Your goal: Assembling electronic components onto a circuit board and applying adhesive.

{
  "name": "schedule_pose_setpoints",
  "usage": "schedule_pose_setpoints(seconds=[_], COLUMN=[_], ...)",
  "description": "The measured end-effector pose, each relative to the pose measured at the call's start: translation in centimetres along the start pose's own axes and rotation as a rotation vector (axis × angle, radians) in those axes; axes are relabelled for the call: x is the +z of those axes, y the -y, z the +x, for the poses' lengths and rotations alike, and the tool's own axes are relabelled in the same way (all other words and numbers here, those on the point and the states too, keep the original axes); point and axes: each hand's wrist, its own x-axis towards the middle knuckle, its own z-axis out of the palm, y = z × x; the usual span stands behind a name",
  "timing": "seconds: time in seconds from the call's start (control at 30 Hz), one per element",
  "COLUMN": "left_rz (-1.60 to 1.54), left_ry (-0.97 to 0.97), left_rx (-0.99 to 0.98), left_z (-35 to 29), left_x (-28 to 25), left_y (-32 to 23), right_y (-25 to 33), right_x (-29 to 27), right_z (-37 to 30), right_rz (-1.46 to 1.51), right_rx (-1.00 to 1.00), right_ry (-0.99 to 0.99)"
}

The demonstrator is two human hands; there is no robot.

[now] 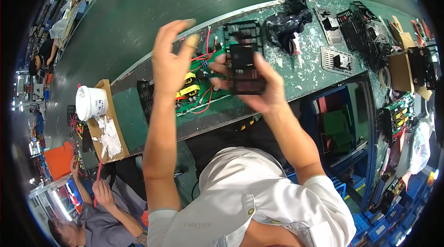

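My right hand grips a black plastic frame with a grid-like upper part, raised over the bench. Its fingers wrap the frame's lower half, and the picture is a little blurred there. Free of any object, my left hand hovers to the left of the frame, thumb and fingers apart. A yellowish covering shows on one fingertip. Beneath and between both hands lies a green circuit board with yellow-wrapped parts and red wires. My left forearm and the frame hide portions of it.
Black plastic sheeting lies beyond my right hand. Slotted metal plates and stacked black frames sit farther right, near a tape roll. A white bucket stands by a cardboard tray at left. A co-worker's hand holds a red stick.
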Motion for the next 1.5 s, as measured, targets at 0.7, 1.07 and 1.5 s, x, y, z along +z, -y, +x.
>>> schedule_pose_setpoints(seconds=[0.7,1.07,1.5], left_rz=[-0.292,0.961,0.53], left_ry=[0.294,0.488,0.173], left_rx=[-0.339,-0.015,-0.065], left_z=[1.0,-0.2,3.1], left_x=[-0.6,4.7,0.5], left_y=[2.1,-2.2,0.0], right_y=[2.8,2.0,1.9], right_x=[-2.5,-4.4,-4.0], right_z=[0.8,0.1,0.0], right_rz=[-0.494,-0.37,-0.376], right_rx=[-0.054,-0.107,-0.107], right_ry=[-0.195,-0.216,-0.196])
